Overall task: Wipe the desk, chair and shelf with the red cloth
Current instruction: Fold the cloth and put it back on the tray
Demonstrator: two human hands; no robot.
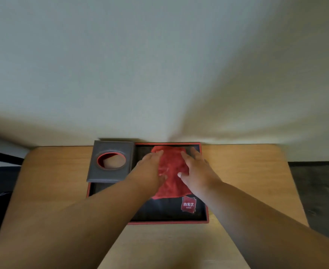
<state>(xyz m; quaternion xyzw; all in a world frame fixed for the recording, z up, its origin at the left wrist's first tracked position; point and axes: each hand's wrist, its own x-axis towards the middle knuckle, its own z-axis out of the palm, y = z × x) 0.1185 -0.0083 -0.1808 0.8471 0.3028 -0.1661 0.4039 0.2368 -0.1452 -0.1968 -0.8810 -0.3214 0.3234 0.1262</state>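
Observation:
The red cloth point(171, 171) lies in a black tray with a red rim point(169, 222) on the light wooden desk point(243, 177). My left hand point(150, 167) rests on the cloth's left side, fingers stretched toward the wall. On the cloth's right side lies my right hand point(196, 169), fingers spread and thumb pressing the fabric. Both palms are flat on the cloth; the frame does not show a closed grip. The chair and the shelf are out of view.
A grey tissue box with a round red-rimmed opening point(111, 161) stands on the tray's far left corner. A red logo card point(188, 204) lies in the tray's near right. A pale wall rises right behind the desk. Dark floor shows on both sides.

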